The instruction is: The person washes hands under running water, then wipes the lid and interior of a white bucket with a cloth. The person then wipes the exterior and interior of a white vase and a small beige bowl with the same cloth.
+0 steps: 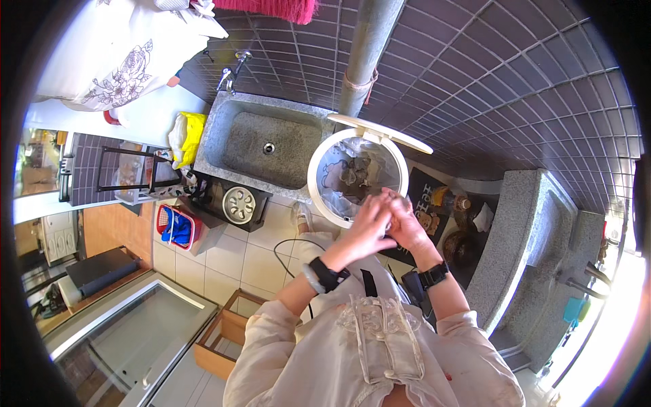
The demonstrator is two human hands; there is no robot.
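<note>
Both of my hands meet over the near rim of a round white bin point(314, 189), whose lid point(386, 133) stands raised at the back. A clear liner with a printed pattern lines the bin, and dark and brownish waste point(358, 175) lies inside it. My left hand point(363, 226) has its thumb apart and its fingers against my right hand point(404, 221). The right fingers are bent together near the rim; whether something small is between the hands cannot be seen. A dark band sits on each wrist, with a pale bangle on the left one.
Left of the bin is a stone sink point(274, 147) with a tap point(229, 76). A vertical pipe point(363, 66) rises behind the bin. Bottles and jars stand right, beside another stone basin point(539, 264). A red basket point(179, 227), a wooden frame point(224, 336) and a loose cable lie left.
</note>
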